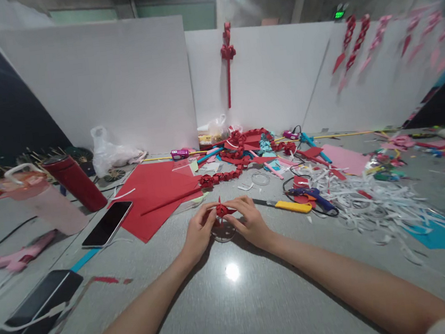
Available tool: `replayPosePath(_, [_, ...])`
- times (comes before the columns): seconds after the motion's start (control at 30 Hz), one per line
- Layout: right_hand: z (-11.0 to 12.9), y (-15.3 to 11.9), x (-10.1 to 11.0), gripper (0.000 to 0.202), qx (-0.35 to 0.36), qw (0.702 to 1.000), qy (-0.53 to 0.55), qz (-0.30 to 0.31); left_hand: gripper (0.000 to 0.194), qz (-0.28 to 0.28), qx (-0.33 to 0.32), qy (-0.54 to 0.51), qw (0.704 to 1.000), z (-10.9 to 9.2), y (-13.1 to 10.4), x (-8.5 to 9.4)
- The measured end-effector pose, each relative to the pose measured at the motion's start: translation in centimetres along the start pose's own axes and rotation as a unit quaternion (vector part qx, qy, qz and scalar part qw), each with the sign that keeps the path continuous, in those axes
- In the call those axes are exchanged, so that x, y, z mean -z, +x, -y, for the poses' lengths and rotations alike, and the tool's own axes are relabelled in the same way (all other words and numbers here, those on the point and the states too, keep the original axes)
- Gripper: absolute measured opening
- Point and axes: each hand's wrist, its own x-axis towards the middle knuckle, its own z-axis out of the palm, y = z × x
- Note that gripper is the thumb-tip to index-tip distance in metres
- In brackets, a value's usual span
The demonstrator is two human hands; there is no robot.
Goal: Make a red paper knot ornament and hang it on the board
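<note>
Between my two hands is a small folded red paper piece (221,210) with pointed tips sticking out. My left hand (201,228) pinches it from the left, and my right hand (248,220) grips its right side; the fingers partly cover it. Just below the piece, a clear ring-shaped item, perhaps a tape roll (224,235), shows on the table. A yellow-handled utility knife (293,206) lies right of my right hand. Beyond my hands stretches a chain of folded red paper (223,177), and red paper sheets (157,196) lie to the left.
A blue glue gun (316,199) and a heap of white paper strips (363,199) lie at right. On the left are a phone (107,224), a red thermos (75,183), a pink bottle (45,203), a pink glue gun (21,254) and a black power bank-like box (56,293).
</note>
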Motion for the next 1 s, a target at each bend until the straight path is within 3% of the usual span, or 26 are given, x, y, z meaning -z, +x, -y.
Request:
replayPosePath(0.27, [-0.03,-0.12,-0.15,0.036,-0.002,1.0,0.012,-0.013,0.042,0.018,-0.046,0.091,0.995,-0.02,-0.15,0.09])
replayPosePath(0.57, [0.4,-0.32,0.0,0.042,0.015,1.0,0.011,-0.008,0.034,0.009,-0.052,0.109,0.993,0.43,-0.16,0.05])
replayPosePath(1.0, [-0.05,-0.55,-0.29,0.028,-0.011,1.0,0.026,-0.006,0.046,0.011,0.013,-0.038,0.999,0.74,0.12,-0.06])
